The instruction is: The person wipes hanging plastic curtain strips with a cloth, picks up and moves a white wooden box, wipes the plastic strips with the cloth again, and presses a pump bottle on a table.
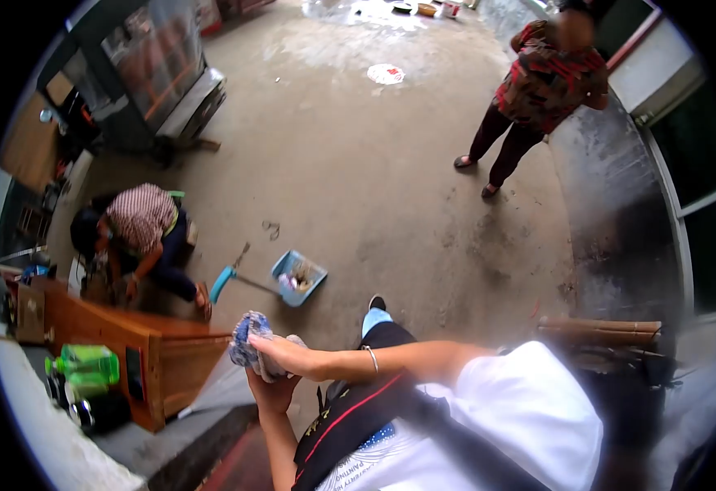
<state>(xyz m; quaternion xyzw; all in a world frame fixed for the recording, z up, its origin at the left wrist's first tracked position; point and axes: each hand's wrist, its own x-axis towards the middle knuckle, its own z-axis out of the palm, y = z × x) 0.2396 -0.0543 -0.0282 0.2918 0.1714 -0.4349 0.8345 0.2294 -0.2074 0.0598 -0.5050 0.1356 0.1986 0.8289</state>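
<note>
A crumpled blue, white and grey cloth is bunched between my two hands in front of my body, near the corner of a wooden cabinet. My right hand, with a silver bangle on the wrist, lies over the cloth with its fingers closed on it. From below, my left hand grips the cloth's lower part. Some fingers of both hands are hidden by the cloth and by each other.
Ahead on the concrete floor lies a blue dustpan with litter in it. One person crouches at the left beyond the cabinet; another stands at the right. A green bottle is at the lower left. A glass-sided cart stands further back.
</note>
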